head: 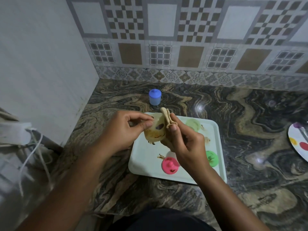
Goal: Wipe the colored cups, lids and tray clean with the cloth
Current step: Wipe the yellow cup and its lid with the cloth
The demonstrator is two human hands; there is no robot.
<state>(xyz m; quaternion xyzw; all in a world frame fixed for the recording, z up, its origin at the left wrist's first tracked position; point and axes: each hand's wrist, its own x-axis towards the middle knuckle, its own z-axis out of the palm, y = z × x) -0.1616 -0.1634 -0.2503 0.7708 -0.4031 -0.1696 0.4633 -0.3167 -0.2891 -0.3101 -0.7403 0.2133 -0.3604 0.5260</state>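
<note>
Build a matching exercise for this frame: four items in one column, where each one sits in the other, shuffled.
Items:
1. blue cup
2. pink lid
3. pale yellow cup
4. cloth

Places:
A. pinched in the right hand
B. lying on the tray, near its front edge
C. standing on the counter behind the tray
D. held in the left hand

Pairs: 1-C, 2-B, 3-D, 4-A

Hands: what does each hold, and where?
The left hand pinches the yellow cup at its upper edge; right hand grips the bunched cloth around its middle.
</note>
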